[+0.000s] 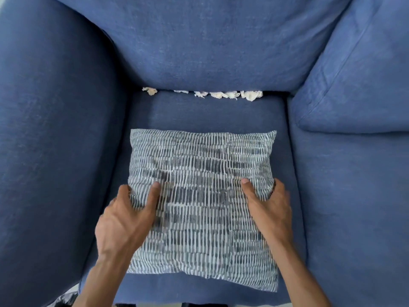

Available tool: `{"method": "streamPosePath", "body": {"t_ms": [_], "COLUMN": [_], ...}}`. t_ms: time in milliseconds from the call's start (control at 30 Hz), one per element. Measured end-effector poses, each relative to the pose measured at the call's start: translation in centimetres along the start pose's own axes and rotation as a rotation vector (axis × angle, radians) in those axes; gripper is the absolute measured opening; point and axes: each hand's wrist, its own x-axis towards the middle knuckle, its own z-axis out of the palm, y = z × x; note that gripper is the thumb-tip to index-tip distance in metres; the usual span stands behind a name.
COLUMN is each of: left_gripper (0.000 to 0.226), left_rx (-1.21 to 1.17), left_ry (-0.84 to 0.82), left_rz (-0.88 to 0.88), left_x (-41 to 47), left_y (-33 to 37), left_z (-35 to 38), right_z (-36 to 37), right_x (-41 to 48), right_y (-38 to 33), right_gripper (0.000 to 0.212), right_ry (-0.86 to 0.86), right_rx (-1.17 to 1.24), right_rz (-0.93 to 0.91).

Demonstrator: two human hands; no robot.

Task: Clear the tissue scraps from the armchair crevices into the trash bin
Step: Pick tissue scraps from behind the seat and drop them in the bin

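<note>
Several white tissue scraps (pixel 223 94) are wedged along the crevice between the blue armchair's seat cushion (pixel 205 114) and its backrest (pixel 205 47); one scrap (pixel 150 90) lies apart at the left end. A patterned grey-and-white throw pillow (pixel 201 204) lies flat on the seat. My left hand (pixel 126 216) grips the pillow's left edge, thumb on top. On the pillow's right edge my right hand (pixel 267 204) holds it the same way. No trash bin is in view.
Thick blue armrests rise on the left (pixel 51 140) and right (pixel 354 196) of the seat. A blue cushion (pixel 358 85) leans over the right armrest. A sliver of floor and something dark show at the bottom left (pixel 66 300).
</note>
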Motion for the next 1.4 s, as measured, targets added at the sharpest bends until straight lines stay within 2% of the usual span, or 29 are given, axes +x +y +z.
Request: {"method": "streamPosePath", "body": {"t_ms": [67, 167, 267, 333, 400, 467, 567, 700, 867, 1033, 1167, 1267, 1400], "left_gripper": [0.094, 0.072, 0.047, 0.039, 0.038, 0.038, 0.045, 0.062, 0.066, 0.065, 0.044, 0.028, 0.029], "left_rx": [-0.043, -0.179, -0.329, -0.354, -0.420, -0.509, -0.497, -0.353, -0.317, -0.279, -0.293, -0.343, -0.373], "left_ry": [0.089, 0.193, 0.172, 0.130, 0.104, 0.094, 0.060, -0.012, -0.048, 0.052, 0.170, 0.206, 0.201], "left_rz": [0.020, 0.071, 0.157, 0.198, 0.175, 0.066, -0.039, 0.013, -0.024, -0.056, -0.078, -0.076, -0.082], "left_x": [1.0, 3.8, 8.3, 12.0, 15.7, 19.4, 24.4, 28.9, 31.8, 34.0, 33.6, 33.1, 32.8], "left_y": [0.1, 0.8, 3.0, 4.3, 5.3, 6.0, 6.7, 7.5, 8.9, 9.5, 10.0, 10.2, 10.5], "left_z": [-0.3, -0.4, 0.3, 1.2, 1.8, 1.8, 1.6, 2.6, 4.4, 5.8, 6.4, 6.4, 5.9], "right_z": [-0.7, -1.2, -0.6, 0.5, 1.7, 2.8, 4.3, 6.0, 7.3, 7.8, 7.7, 7.4, 7.1], "right_x": [0.6, 2.9, 6.5, 9.5, 12.5, 15.5, 19.9, 23.9, 26.7, 27.6, 28.2, 28.4, 28.4], "right_y": [-1.1, -3.5, -6.2, -7.7, -9.1, -10.5, -11.4, -11.9, -12.5, -13.0, -12.3, -12.2, -12.1], "right_gripper": [0.092, 0.076, 0.056, 0.047, 0.044, 0.047, 0.060, 0.077, 0.082, 0.045, 0.026, 0.018, 0.019], "right_ry": [0.063, 0.140, 0.188, 0.196, 0.167, 0.105, 0.044, 0.118, 0.210, 0.267, 0.318, 0.331, 0.309], "right_rx": [0.024, 0.048, 0.019, -0.003, -0.021, -0.031, -0.026, -0.028, 0.058, 0.086, 0.079, 0.046, -0.017], "right_rz": [-0.058, -0.181, -0.302, -0.343, -0.320, -0.240, -0.096, -0.029, 0.047, 0.027, -0.014, -0.028, -0.044]}}
